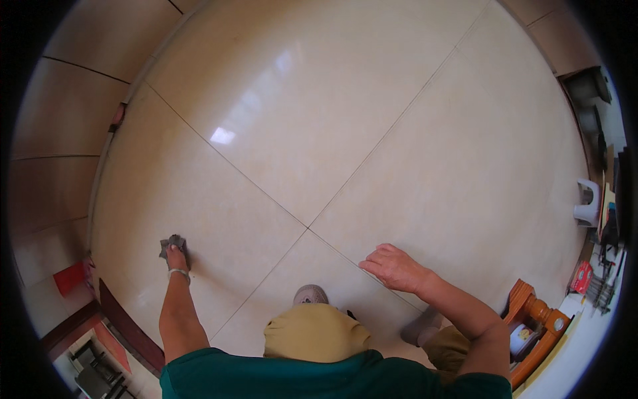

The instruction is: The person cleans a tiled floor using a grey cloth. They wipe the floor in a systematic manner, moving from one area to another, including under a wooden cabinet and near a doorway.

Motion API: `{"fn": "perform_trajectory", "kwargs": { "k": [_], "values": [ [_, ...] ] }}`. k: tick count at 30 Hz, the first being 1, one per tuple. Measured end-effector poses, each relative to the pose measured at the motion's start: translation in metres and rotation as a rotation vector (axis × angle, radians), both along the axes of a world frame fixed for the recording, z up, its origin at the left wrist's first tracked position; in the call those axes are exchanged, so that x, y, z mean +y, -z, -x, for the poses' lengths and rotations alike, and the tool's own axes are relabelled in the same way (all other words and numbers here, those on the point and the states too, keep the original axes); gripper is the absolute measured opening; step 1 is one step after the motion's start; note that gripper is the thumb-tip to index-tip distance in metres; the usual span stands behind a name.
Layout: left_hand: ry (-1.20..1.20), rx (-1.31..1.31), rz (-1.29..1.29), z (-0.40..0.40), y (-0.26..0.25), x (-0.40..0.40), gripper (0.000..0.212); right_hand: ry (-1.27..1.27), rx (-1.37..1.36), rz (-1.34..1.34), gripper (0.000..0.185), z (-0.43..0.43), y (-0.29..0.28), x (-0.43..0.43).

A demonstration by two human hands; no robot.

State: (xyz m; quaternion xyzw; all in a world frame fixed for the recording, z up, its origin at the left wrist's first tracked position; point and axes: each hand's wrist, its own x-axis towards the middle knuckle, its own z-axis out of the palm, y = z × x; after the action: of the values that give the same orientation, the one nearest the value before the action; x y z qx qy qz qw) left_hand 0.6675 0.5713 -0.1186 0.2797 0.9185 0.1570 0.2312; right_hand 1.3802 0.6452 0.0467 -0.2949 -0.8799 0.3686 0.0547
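Observation:
My left hand reaches down at the left, shut on a crumpled grey cloth. The cloth appears to lie against the glossy cream tiled floor; a band is around that wrist. In front of my body to the right, my right hand is held with its fingers curled in and nothing visible in it. Its palm side is hidden. Between the hands show my bent knee in tan trousers and one shoe.
A tiled wall runs along the left, with a dark red door sill below it. At the right stand an orange wooden piece of furniture, a white plastic jug, a red packet and dark pots.

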Motion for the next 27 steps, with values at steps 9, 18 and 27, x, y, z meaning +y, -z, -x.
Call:
{"fn": "perform_trajectory", "kwargs": {
  "k": [9,18,27],
  "values": [
    [1.379,-0.034,-0.399,-0.458,-0.033,0.115,0.043,-0.073,-0.164,0.088,0.022,0.004,-0.001,-0.042],
    [1.707,-0.227,-0.353,-0.453,-0.063,0.04,0.054,-0.023,-0.278,0.007,0.023,-0.006,-0.004,-0.024],
    [0.29,0.336,0.402,-0.029,-0.03,-0.042,0.039,-0.197,-0.284,-0.017,0.009,0.038,-0.005,0.02]
  ]
}}
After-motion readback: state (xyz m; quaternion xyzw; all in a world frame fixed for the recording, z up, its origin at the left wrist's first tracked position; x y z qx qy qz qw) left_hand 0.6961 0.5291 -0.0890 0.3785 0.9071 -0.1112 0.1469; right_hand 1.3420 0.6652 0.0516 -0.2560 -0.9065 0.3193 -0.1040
